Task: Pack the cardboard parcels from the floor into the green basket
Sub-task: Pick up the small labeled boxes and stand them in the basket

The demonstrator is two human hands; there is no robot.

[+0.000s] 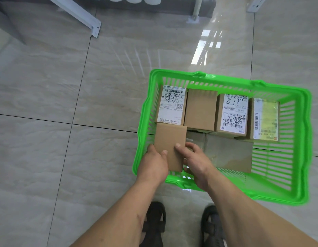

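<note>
A green basket (300,132) stands on the tiled floor at the right. Both hands hold a plain cardboard parcel (170,139) over its near left corner: my left hand (155,164) grips the parcel's left edge, my right hand (196,163) its right edge. Along the far wall stand several parcels in a row: a labelled parcel (171,105), a plain brown parcel (201,109), a second labelled parcel (234,114) and a parcel with yellow tape (265,118). A flat parcel (229,154) lies lower in the basket, partly hidden by my right hand.
White metal shelf legs (94,27) stand on the floor at the top left, and another leg (194,16) at the top middle. My feet in dark sandals (154,223) are just below the basket. Glossy beige tile lies to the left.
</note>
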